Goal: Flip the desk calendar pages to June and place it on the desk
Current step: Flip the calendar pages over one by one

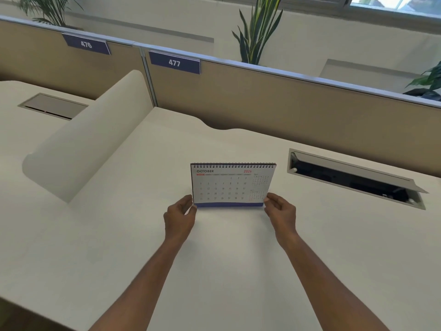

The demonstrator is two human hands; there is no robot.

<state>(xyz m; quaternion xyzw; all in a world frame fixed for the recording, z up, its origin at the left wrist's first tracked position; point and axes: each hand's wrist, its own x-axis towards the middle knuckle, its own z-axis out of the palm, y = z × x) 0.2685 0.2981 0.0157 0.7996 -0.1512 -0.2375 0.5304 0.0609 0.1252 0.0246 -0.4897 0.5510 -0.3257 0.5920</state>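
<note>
Standing upright mid-desk [238, 259], calendar [230, 186] shows OCTOBER, spiral binding on top. Left hand [179, 219] pinches its lower left corner; right hand [281, 213] pinches the lower right. Open cable hatch [353, 177] right; partition [262, 101] far, tagged 477.

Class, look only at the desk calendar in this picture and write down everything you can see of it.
The calendar is a small tent-style desk calendar with a black spiral binding along its top edge. Its white page reads OCTOBER in dark letters and 2026 in red, with a date grid and two small month grids at the right. A blue band runs along the bottom. It stands upright, facing the camera, on the white desk. The left hand and right hand grip its bottom corners.
</note>
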